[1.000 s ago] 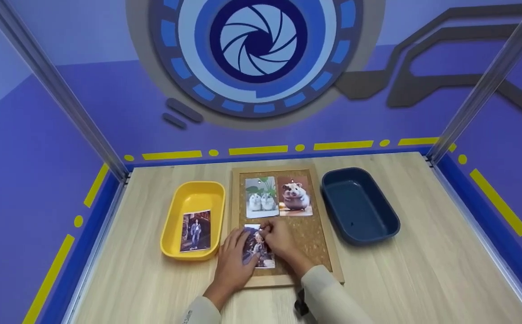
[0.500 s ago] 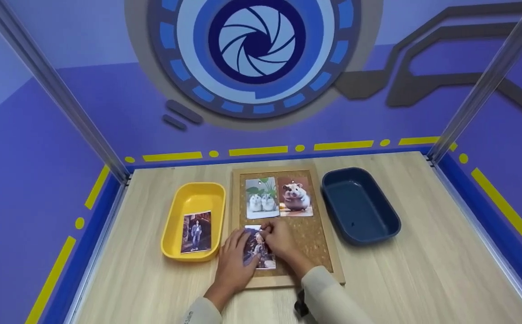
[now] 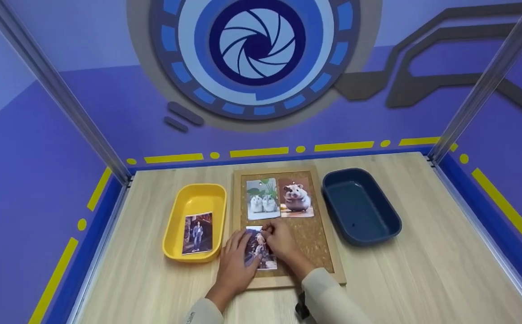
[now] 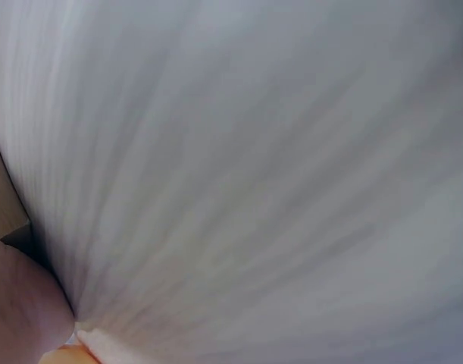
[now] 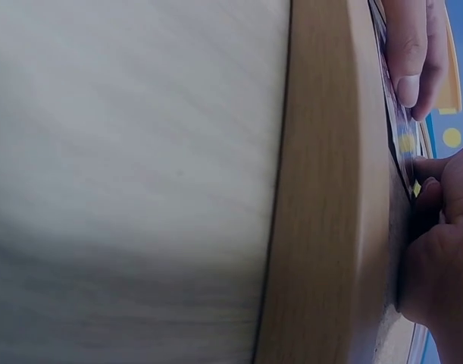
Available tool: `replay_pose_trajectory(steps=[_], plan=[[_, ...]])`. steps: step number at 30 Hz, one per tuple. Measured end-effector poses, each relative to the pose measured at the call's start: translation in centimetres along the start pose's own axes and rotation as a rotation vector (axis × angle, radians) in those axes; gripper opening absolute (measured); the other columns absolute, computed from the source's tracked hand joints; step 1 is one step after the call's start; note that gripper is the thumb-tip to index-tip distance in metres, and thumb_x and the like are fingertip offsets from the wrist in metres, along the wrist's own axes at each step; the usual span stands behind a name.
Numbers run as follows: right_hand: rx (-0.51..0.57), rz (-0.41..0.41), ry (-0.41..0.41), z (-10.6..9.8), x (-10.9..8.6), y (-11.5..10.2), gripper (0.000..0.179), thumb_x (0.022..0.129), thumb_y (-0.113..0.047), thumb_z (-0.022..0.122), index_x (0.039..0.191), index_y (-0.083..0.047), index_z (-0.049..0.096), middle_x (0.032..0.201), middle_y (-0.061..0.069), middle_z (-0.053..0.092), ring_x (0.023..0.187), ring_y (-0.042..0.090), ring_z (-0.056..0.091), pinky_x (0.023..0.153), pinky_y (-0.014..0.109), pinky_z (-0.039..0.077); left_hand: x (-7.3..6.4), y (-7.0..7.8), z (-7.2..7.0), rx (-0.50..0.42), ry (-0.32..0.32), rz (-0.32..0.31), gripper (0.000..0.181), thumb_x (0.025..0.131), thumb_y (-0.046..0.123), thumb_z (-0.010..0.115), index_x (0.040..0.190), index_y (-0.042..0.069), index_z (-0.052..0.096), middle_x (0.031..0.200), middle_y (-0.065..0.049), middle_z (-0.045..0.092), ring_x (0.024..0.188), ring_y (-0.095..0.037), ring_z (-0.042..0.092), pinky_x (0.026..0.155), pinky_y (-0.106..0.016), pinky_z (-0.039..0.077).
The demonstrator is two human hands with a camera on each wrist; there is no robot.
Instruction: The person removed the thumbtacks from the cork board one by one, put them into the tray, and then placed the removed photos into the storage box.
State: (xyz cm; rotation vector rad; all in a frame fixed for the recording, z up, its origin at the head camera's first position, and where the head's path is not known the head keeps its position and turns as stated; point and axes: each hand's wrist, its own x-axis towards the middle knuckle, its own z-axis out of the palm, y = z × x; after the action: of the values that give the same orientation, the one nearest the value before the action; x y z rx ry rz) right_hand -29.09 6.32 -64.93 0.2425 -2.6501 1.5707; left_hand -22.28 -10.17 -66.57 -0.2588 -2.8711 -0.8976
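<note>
A corkboard [image 3: 310, 238] in a wooden frame lies on the table. My left hand [image 3: 236, 261] rests on its lower left, fingers and thumb spread over a photo of a person [image 3: 261, 252], pressing it down. At that photo's top edge my right hand [image 3: 281, 238] has curled fingers, pinching what seems to be a pushpin, almost wholly hidden by the fingertips. In the right wrist view the left fingers [image 5: 409, 61] lie on the photo beside my right hand [image 5: 443, 243]. Above are a photo of two hamsters [image 3: 263, 204] and one of a single hamster [image 3: 296, 200], each with a small pin at its top.
Left of the board stands a yellow tray [image 3: 194, 198] holding another photo of a person [image 3: 198, 234]. A dark blue tray [image 3: 355, 198] with a tiny dark speck inside stands to the right. Table [image 3: 431, 252] surface surrounds them; printed panels [image 3: 261, 135] wall in the back and sides.
The whole head view shifts very slightly. Both hands keep their places on the photo, and nothing else visibly moves.
</note>
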Motion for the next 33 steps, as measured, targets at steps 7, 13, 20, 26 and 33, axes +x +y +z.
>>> replay_pose_trajectory(steps=[7, 13, 20, 26, 33], plan=[[-0.02, -0.029, 0.019, 0.09, 0.1, 0.22, 0.005, 0.083, 0.002, 0.07, 0.084, -0.003, 0.068, 0.076, 0.007, 0.065, 0.067, 0.008, 0.053, 0.06, 0.022, 0.047, 0.08, -0.18, 0.24, 0.002, 0.025, 0.031, 0.068, 0.089, 0.047, 0.066, 0.148, 0.019, 0.046, 0.159, -0.003, 0.038, 0.149, -0.032, 0.031, 0.114, -0.059, 0.033], [-0.028, -0.021, 0.019, 0.08, 0.24, 0.23, 0.005, 0.083, 0.0, 0.071, 0.083, -0.005, 0.069, 0.076, 0.005, 0.064, 0.067, 0.007, 0.052, 0.06, 0.02, 0.046, 0.12, -0.17, 0.27, -0.007, 0.028, 0.021, 0.068, 0.089, 0.047, 0.066, 0.148, 0.02, 0.046, 0.16, -0.001, 0.037, 0.15, -0.03, 0.03, 0.115, -0.059, 0.031], [-0.053, -0.011, 0.02, 0.02, 0.24, -0.03, 0.007, 0.084, -0.002, 0.072, 0.081, -0.007, 0.069, 0.076, 0.003, 0.064, 0.068, 0.007, 0.052, 0.061, 0.021, 0.047, 0.0, 0.02, 0.01, 0.007, -0.001, 0.002, 0.068, 0.09, 0.049, 0.064, 0.149, 0.02, 0.045, 0.16, 0.0, 0.035, 0.151, -0.028, 0.027, 0.116, -0.056, 0.031], [-0.043, -0.007, 0.019, -0.03, 0.4, -0.03, 0.008, 0.084, -0.001, 0.072, 0.08, -0.007, 0.069, 0.073, 0.003, 0.064, 0.065, 0.007, 0.052, 0.059, 0.021, 0.046, 0.04, 0.14, -0.08, -0.001, -0.002, 0.002, 0.068, 0.09, 0.05, 0.063, 0.149, 0.021, 0.044, 0.161, 0.0, 0.035, 0.151, -0.028, 0.027, 0.117, -0.057, 0.03], [-0.035, -0.016, 0.017, 0.09, 0.38, 0.01, 0.009, 0.084, 0.001, 0.07, 0.079, -0.006, 0.069, 0.073, 0.003, 0.063, 0.064, 0.007, 0.051, 0.058, 0.02, 0.046, 0.05, 0.05, -0.07, 0.001, -0.003, -0.002, 0.068, 0.091, 0.05, 0.063, 0.15, 0.021, 0.044, 0.16, 0.0, 0.035, 0.152, -0.027, 0.026, 0.118, -0.056, 0.03]])
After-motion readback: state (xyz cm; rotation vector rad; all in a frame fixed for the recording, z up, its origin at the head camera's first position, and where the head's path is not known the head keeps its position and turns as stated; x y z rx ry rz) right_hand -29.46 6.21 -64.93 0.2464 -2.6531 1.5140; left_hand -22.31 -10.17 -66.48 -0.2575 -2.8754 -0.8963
